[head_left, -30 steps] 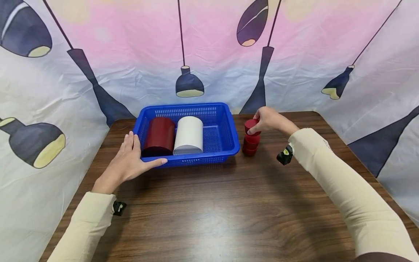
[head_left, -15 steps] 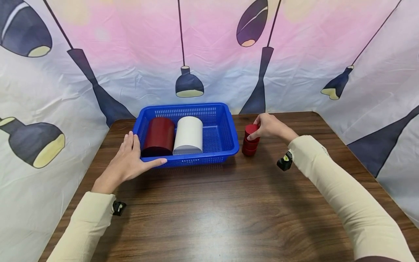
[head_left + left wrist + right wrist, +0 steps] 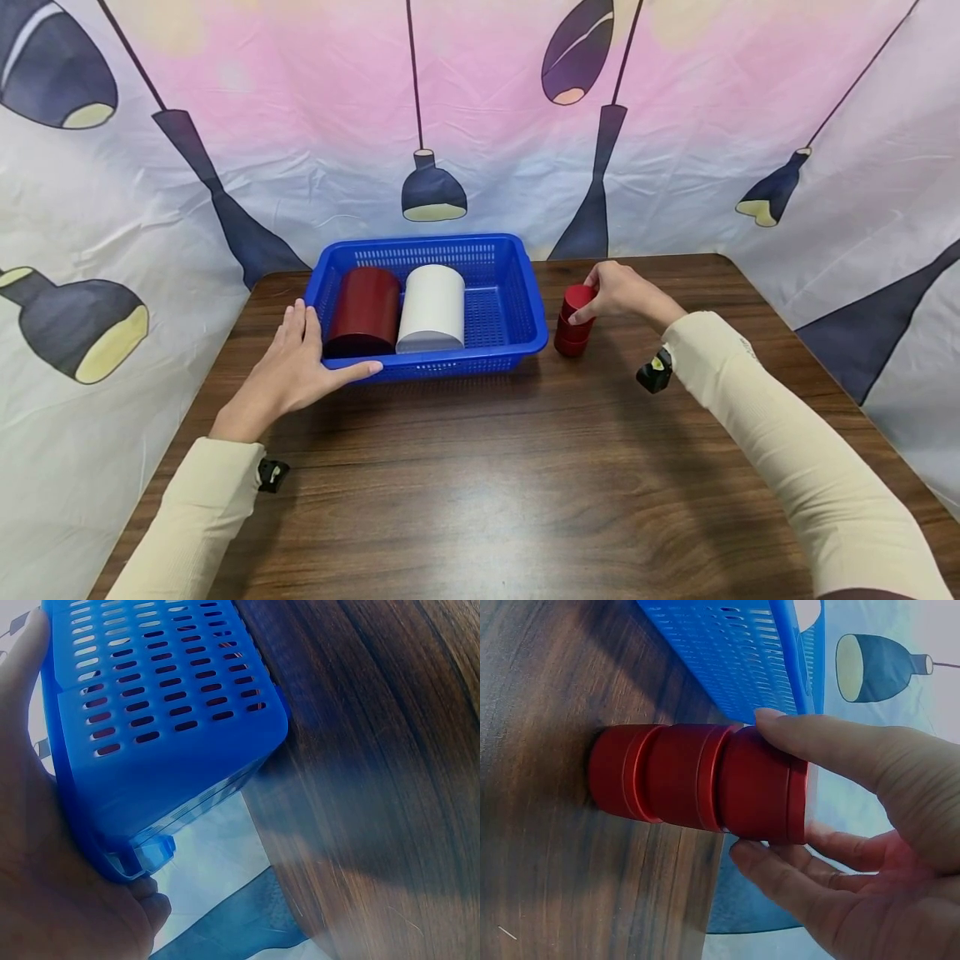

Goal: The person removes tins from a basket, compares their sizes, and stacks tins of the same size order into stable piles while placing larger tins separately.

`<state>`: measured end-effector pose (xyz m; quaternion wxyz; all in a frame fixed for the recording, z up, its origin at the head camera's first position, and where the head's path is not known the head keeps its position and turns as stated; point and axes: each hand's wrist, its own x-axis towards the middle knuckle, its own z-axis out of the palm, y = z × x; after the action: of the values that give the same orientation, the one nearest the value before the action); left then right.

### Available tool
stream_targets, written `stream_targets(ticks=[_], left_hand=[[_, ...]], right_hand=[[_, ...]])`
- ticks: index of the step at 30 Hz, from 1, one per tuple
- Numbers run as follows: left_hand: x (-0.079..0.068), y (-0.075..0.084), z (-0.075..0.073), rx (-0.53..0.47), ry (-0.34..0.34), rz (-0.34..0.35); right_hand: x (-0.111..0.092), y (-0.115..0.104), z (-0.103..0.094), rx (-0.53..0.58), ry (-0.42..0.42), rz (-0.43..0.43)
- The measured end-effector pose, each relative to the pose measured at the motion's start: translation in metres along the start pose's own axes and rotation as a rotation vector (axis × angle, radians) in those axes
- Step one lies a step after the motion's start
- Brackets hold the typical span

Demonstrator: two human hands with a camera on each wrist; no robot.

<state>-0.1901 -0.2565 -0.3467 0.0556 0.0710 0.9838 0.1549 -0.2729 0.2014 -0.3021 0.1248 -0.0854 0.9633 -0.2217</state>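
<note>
Three small red cylinders (image 3: 573,332) stand in an upright stack right of the blue basket. My right hand (image 3: 622,293) holds the top red cylinder (image 3: 761,787) between thumb and fingers, and it sits on the middle one (image 3: 681,774). Each has a raised band round it. Away to the left, my left hand (image 3: 288,367) rests on the front left corner of the blue plastic basket (image 3: 431,361), thumb stretched along the front rim and fingers along the left side. Inside the basket lie a dark red rounded block (image 3: 366,308) and a white rounded block (image 3: 432,308).
The basket stands near the back of a brown wood-grain table (image 3: 450,475). Behind it hangs a cloth backdrop (image 3: 480,117) printed with lamps, which also covers both sides. The right part of the basket floor shows bare mesh.
My right hand has lowered the top red cylinder from a slightly tilted position onto the stack, which now stands straight. The left hand and the basket have stayed where they were.
</note>
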Motion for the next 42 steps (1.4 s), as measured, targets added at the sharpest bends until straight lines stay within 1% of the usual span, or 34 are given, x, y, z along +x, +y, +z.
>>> stream_targets(ticks=[5, 10, 15, 20, 25, 31, 37, 42], left_hand=[[0.0, -0.001, 0.001, -0.004, 0.0, -0.003], [0.001, -0.001, 0.001, -0.001, -0.001, -0.003], [0.001, -0.001, 0.0, -0.004, -0.003, -0.003], [0.001, 0.0, 0.0, -0.003, 0.004, -0.002], [0.0, 0.0, 0.0, -0.001, 0.004, -0.004], [0.0, 0.0, 0.0, -0.005, 0.011, -0.005], [0.0, 0.001, 0.0, -0.002, 0.01, -0.007], [0.0, 0.0, 0.001, 0.003, 0.009, -0.011]], right_hand=[[-0.002, -0.004, -0.008, -0.009, -0.031, 0.001], [-0.004, -0.01, -0.02, -0.002, -0.033, -0.02], [-0.005, -0.022, -0.029, 0.009, 0.006, -0.036], [-0.004, -0.04, -0.029, 0.011, 0.037, -0.045], [0.0, -0.058, -0.021, 0.011, 0.042, -0.058], [0.004, -0.082, -0.006, 0.024, 0.039, -0.085], [0.008, -0.104, 0.014, 0.035, 0.02, -0.128], [0.014, -0.122, 0.034, -0.009, -0.01, -0.143]])
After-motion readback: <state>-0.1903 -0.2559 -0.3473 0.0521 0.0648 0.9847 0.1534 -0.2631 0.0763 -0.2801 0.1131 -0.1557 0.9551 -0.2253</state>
